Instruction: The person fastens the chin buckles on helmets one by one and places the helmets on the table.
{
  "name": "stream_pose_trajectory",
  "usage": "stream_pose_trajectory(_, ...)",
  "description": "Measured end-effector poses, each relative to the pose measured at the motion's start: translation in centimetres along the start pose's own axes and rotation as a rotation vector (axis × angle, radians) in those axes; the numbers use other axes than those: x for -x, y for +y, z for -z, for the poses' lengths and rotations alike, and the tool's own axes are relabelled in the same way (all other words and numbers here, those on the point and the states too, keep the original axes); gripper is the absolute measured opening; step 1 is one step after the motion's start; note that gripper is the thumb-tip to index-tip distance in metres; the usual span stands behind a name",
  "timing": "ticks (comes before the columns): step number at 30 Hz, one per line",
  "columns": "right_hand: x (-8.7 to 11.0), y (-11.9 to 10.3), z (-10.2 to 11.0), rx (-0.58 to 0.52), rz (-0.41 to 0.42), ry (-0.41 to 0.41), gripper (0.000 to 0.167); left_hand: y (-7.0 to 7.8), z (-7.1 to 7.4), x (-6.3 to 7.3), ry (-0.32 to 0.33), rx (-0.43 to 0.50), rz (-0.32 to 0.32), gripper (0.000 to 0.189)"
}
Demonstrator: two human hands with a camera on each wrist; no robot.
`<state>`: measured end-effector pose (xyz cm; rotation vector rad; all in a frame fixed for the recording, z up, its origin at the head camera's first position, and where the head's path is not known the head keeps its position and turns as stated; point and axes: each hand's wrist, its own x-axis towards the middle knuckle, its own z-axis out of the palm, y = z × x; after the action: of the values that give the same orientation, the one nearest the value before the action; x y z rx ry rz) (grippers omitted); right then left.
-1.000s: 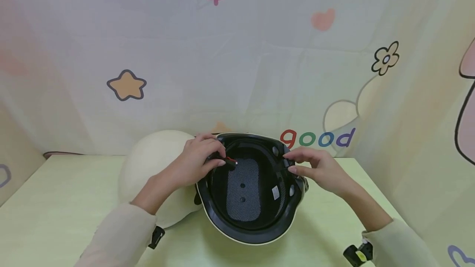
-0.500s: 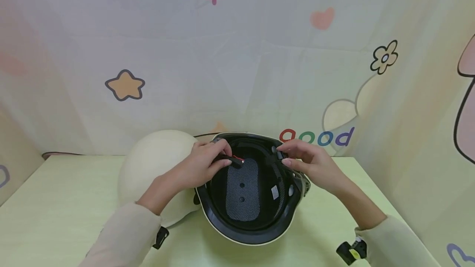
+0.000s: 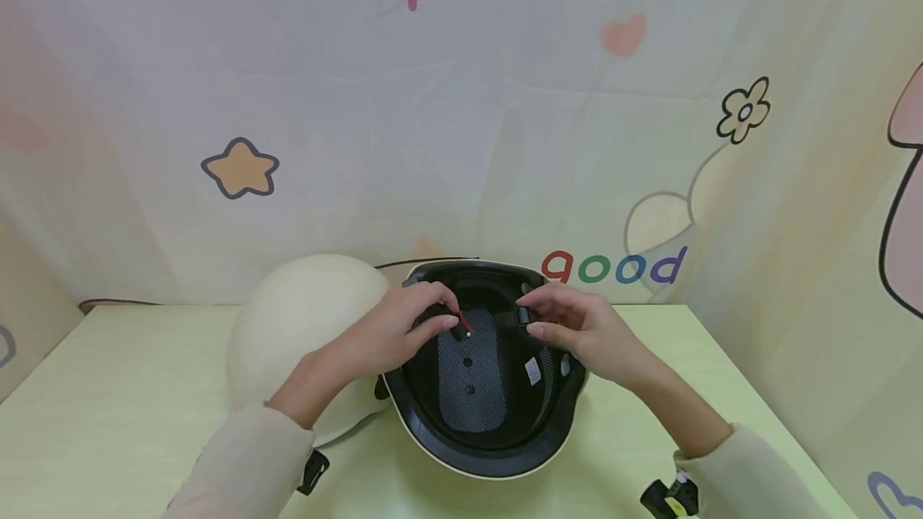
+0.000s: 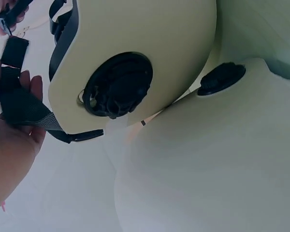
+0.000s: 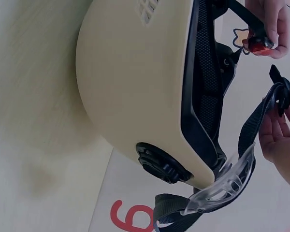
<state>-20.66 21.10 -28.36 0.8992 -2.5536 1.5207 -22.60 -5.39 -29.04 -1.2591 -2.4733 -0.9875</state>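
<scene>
A cream helmet [image 3: 497, 467] lies upside down on the table, its black lining facing up. My left hand [image 3: 400, 327] pinches one end of the chin strap, a black buckle piece with a red tab [image 5: 261, 46], above the opening. On the other side, my right hand [image 3: 584, 335] pinches the other black buckle piece [image 3: 524, 315] between thumb and fingers. Apart from each other, the two pieces face across a gap. A dark webbing strap [image 4: 26, 108] runs through the left hand, and a clear plastic chin guard [image 5: 227, 188] sits on the right strap.
Close against the helmet's left side stands another cream round shell [image 3: 296, 335] with a black round fitting [image 4: 222, 77]. A dark cord [image 3: 425, 261] shows behind. The pale green table [image 3: 130, 407] meets a printed curtain [image 3: 346, 102] at the back.
My right hand has moved left with its buckle piece, in over the helmet opening. The left hand has shifted slightly right, and the gap between the two pieces has narrowed.
</scene>
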Motion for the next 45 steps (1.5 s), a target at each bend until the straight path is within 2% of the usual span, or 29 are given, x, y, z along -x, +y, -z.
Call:
stream_pose_trajectory(9, 0.5, 0.2, -0.3, -0.038, -0.033, -0.002, 0.029, 0.1, -0.2, 0.5, 0.037, 0.102, 0.081, 0.033)
stream_pose_trajectory(20, 0.7, 0.6, -1.0, -0.088, 0.013, 0.021, 0.028, 0.6, 0.0, 0.4, 0.109, 0.122, 0.108, 0.027)
stream_pose_trajectory(23, 0.7, 0.6, -1.3, -0.085, -0.008, 0.025, 0.029, 0.7, 0.0, 0.4, 0.109, 0.146, 0.109, 0.026)
stream_pose_trajectory(27, 0.6, 0.5, -1.8, -0.082, -0.014, 0.019, 0.031, 0.9, 0.1, 0.4, 0.079, 0.202, 0.112, 0.026)
stream_pose_trajectory(30, 0.6, 0.4, -2.1, -0.09, 0.014, 0.015, 0.031, 1.1, 0.1, 0.3, 0.059, 0.235, 0.121, 0.026)
stream_pose_trajectory(35, 0.5, 0.1, -2.3, -0.079, 0.044, 0.029, 0.03, 1.2, -0.1, 0.4, 0.065, 0.262, 0.136, 0.024)
stream_pose_trajectory(45, 0.7, 0.1, -2.2, -0.07, 0.048, 0.039, 0.029, 0.9, -0.6, 0.4, 0.072, 0.311, 0.114, 0.022)
